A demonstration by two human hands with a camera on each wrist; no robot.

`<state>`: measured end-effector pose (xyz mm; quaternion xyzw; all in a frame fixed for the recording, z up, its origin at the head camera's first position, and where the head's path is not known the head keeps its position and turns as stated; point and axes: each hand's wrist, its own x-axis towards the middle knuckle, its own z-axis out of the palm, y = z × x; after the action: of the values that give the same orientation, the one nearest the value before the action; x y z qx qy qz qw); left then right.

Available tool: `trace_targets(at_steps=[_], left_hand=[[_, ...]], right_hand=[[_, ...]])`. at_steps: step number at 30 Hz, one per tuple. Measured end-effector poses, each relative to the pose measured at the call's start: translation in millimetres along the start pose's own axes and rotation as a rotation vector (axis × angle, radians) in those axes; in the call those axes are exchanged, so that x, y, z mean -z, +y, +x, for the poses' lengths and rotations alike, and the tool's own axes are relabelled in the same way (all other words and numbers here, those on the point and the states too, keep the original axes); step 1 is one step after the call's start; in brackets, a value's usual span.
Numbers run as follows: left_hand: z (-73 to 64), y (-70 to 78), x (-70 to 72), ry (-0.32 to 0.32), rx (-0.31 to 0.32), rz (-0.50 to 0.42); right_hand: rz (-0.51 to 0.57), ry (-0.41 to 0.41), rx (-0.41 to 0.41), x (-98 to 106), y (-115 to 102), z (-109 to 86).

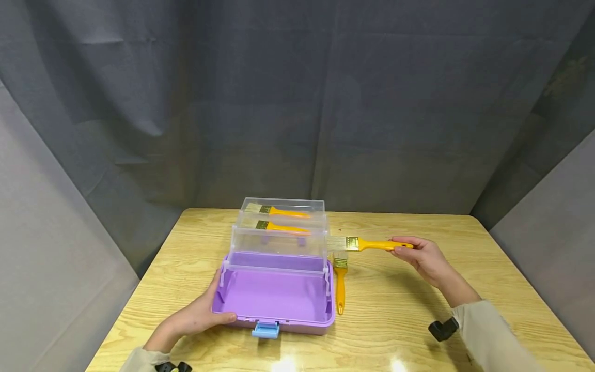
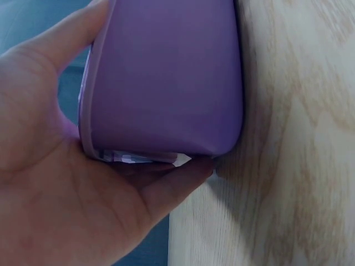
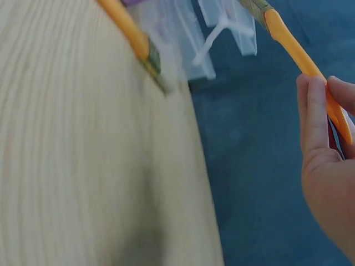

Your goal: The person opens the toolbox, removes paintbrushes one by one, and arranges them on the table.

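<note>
A purple storage box (image 1: 279,294) stands with its clear tiered trays (image 1: 279,248) raised at the back. My left hand (image 1: 197,312) grips its left end, thumb on the front rim; the left wrist view shows the box's side wall (image 2: 166,77) between thumb and fingers. My right hand (image 1: 425,258) pinches the handle end of a yellow-handled paintbrush (image 1: 381,245), held level in the air, bristles toward the trays' right side. Another paintbrush (image 1: 341,284) lies on the table along the box's right side. Two more, an upper paintbrush (image 1: 288,212) and a lower paintbrush (image 1: 285,229), lie in the trays.
A blue latch (image 1: 266,329) hangs down at the box's front. Below everything is a light wooden table (image 1: 395,320), its far edge close to a dark grey curtain (image 1: 395,129). Pale panels stand on the left (image 1: 51,248) and right.
</note>
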<state>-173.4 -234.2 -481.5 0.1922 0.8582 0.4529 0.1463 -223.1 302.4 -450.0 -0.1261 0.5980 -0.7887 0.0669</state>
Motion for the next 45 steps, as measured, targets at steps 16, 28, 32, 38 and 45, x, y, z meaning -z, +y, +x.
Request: trace_targets(at_steps=[16,28,32,38,45], left_hand=[[0.1,-2.3,0.1,-0.003,-0.003,-0.008],[-0.8,0.3,0.5,-0.006,-0.002,0.006],[-0.6,0.0,0.8,-0.005,-0.007,0.009],[-0.5,-0.2,0.5,-0.009,-0.01,-0.002],[-0.7,0.0,0.0,-0.008,-0.02,-0.013]], right_hand=[[0.05,0.138,-0.103,47.1,18.8,-20.2],[-0.164,0.338,-0.217,51.1,37.9,-18.0],[-0.329,0.35,-0.294,42.5,42.8,-17.9],[-0.41,0.238,-0.451,29.2,45.8,-20.8],[-0.422,-0.035,-0.537,14.2,51.3,-24.1]])
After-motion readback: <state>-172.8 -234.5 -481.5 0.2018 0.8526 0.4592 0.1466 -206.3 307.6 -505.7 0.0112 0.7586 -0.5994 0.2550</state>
